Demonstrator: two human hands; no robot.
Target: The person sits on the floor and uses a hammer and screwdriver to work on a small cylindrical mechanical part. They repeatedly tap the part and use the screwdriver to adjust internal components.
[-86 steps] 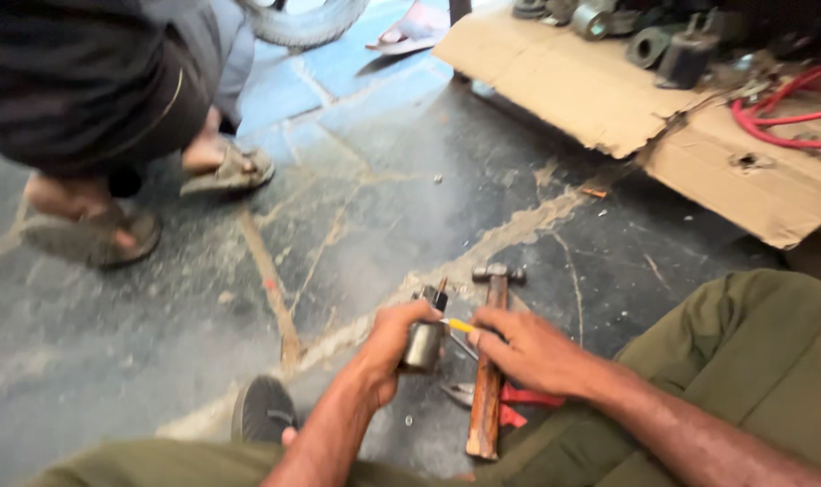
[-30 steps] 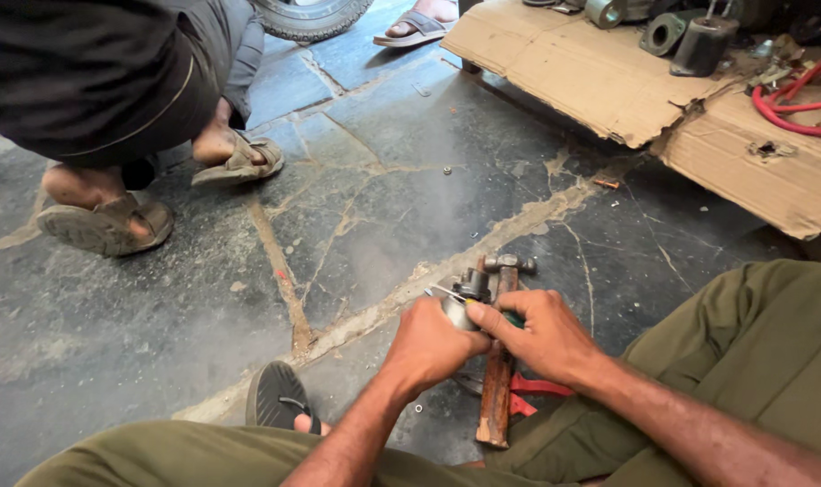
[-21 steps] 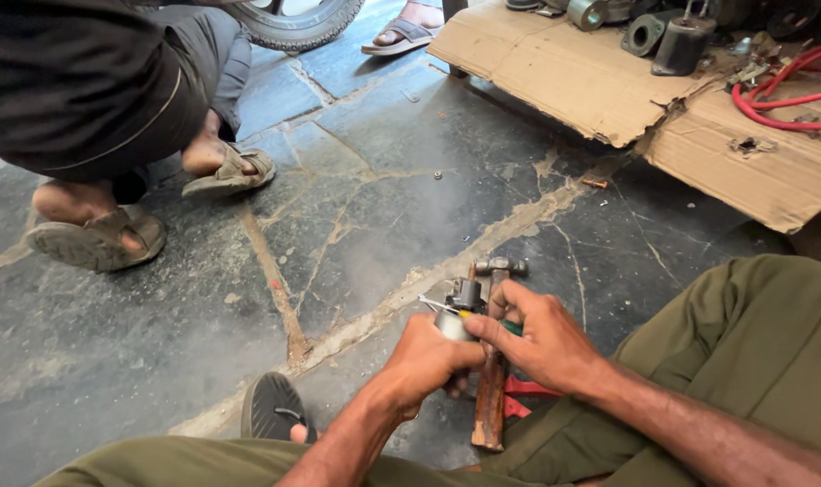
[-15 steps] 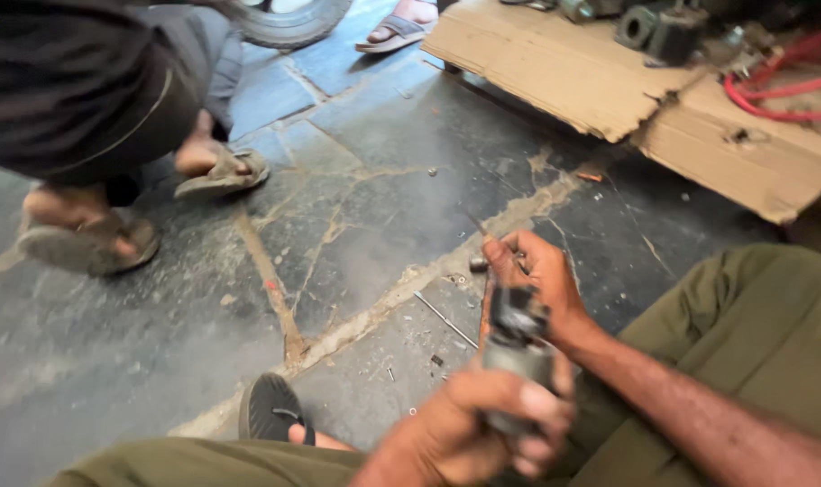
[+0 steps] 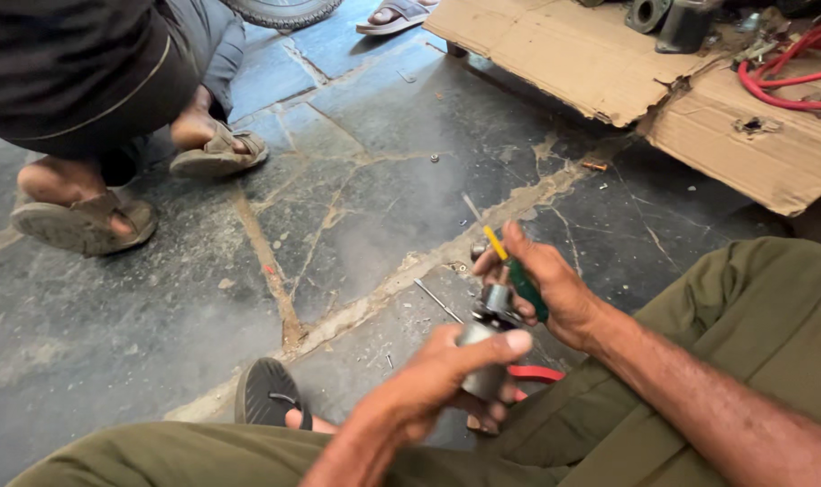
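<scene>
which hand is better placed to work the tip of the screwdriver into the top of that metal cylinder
Probably the right hand: it already grips the green-handled screwdriver just above the metal cylinder. The left hand is wrapped around the cylinder, steadying it.

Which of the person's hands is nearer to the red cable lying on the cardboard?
Right. The right hand, holding a green-handled screwdriver, lies closer to the red cable at upper right. The left hand, gripping a metal cylinder, sits lower and farther away.
</scene>
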